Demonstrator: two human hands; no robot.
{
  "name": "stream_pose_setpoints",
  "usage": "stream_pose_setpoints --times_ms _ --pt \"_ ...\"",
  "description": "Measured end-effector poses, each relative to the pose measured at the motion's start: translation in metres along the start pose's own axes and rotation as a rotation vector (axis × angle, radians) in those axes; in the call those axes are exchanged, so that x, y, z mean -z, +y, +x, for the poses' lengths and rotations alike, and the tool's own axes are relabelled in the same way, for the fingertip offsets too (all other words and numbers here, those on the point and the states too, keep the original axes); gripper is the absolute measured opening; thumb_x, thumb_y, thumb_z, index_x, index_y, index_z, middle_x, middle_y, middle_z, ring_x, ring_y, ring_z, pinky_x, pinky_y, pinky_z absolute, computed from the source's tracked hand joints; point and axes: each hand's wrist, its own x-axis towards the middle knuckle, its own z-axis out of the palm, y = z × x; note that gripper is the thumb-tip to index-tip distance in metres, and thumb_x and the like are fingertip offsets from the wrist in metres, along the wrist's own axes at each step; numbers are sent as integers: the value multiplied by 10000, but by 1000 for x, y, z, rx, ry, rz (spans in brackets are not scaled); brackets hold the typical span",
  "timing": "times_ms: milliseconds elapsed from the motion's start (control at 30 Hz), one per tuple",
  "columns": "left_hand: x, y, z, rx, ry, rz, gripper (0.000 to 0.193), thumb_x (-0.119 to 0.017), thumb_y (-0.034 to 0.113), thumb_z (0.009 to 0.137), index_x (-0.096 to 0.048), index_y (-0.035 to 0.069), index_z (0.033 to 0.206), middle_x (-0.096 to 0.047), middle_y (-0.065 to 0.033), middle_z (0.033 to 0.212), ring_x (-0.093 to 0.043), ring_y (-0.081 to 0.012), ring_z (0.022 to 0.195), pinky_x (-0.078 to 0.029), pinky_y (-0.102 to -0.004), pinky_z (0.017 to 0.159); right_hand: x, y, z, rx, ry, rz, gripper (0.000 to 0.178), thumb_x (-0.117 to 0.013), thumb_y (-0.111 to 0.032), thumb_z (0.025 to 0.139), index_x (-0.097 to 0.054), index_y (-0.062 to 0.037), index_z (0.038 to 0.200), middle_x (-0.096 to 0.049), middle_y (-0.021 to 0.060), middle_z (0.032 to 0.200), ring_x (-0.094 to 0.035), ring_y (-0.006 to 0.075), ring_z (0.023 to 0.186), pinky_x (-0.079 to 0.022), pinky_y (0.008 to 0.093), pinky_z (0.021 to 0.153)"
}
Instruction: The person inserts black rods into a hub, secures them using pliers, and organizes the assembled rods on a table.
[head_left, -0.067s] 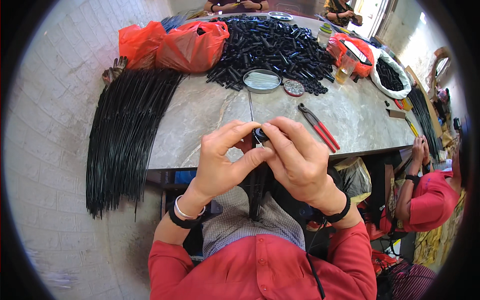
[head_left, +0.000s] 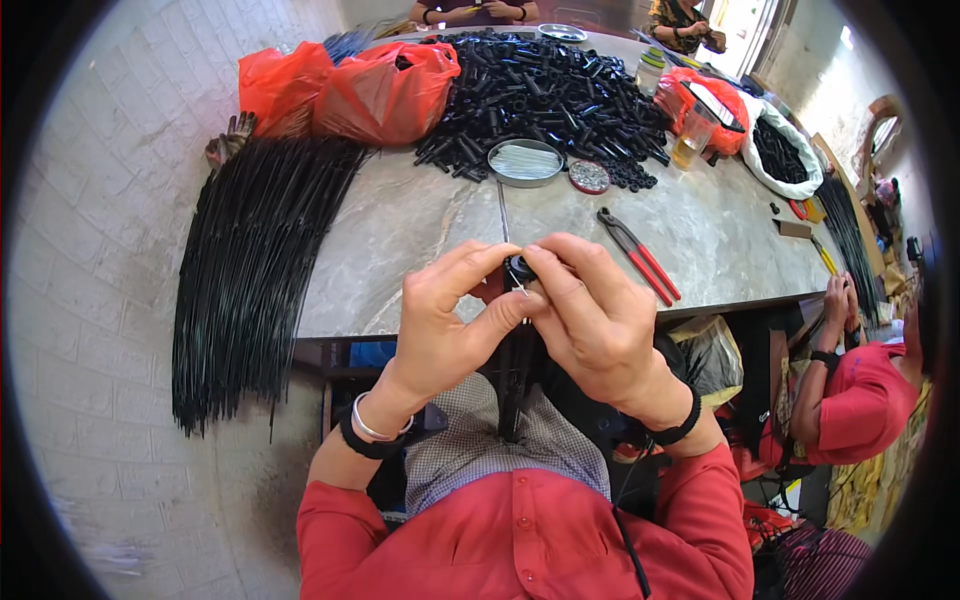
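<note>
Before me, near the table's front edge, my left hand [head_left: 455, 305] and my right hand [head_left: 597, 315] come together, both closed around a small black round piece [head_left: 519, 267]. A thin pale wire or pin [head_left: 518, 283] crosses its near side, close to my thumbs. Fingertips hide much of the piece, so its full shape cannot be told. Beneath the hands a bundle of long black strands [head_left: 513, 390] runs down towards my lap. Red-handled pincers [head_left: 640, 258] lie on the table to the right of my right hand.
Black tubes [head_left: 540, 95] are heaped across the grey stone table [head_left: 400, 225]. Nearer stand a round tin of pale sticks [head_left: 525, 165] and a small dish [head_left: 589, 177]. Black strands [head_left: 265, 270] overhang the left edge beside red bags [head_left: 385, 95]. A co-worker [head_left: 855, 395] sits at right.
My left thumb has shifted slightly, and more of the thin pale wire or pin shows between the thumbs. Both hands otherwise stay in place.
</note>
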Motion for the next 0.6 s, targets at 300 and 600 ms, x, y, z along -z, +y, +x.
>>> stream_pose_setpoints --times_ms 300,600 --pt "-1 7 -1 47 -23 -77 360 -706 74 802 -611 -22 1135 -618 -93 873 -597 -138 724 -485 -260 654 -7 3 -2 -28 17 -47 363 -677 -10 676 -639 20 1036 -610 129 978 -657 245 759 -535 319 565" --pt "-2 7 -2 262 44 -172 253 -657 54 857 -632 -24 1096 -623 -60 907 -599 -99 786 -485 -231 679 -13 -4 4 -28 30 -31 350 -679 21 685 -627 28 1031 -597 127 949 -649 252 763 -530 311 573"
